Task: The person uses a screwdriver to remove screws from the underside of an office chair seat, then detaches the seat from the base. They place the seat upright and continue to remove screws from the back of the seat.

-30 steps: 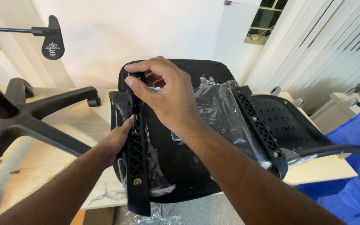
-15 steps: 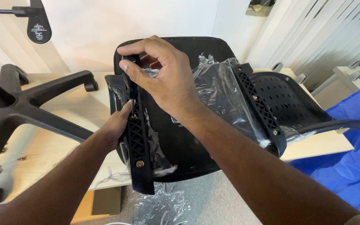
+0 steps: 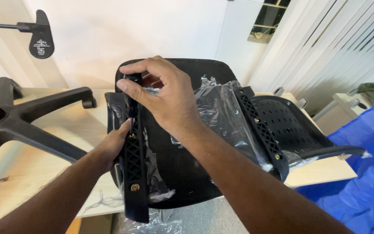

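1. The right hand (image 3: 169, 102) is reaching across from the right, its fingers (image 3: 128, 89) pinching the far end of a black bracket (image 3: 134, 173).
2. The left hand (image 3: 111, 145) is gripping the same bracket from the left, fingers wrapped around its middle.
3. The bracket is lying along the left edge of a black chair seat (image 3: 182, 173), which is resting upside down on the desk (image 3: 35, 169) in clear plastic wrap (image 3: 221, 112).
4. A second bracket (image 3: 262, 130) is sitting along the seat's right edge.
5. A black chair base (image 3: 27, 125) is lying on the desk at far left.
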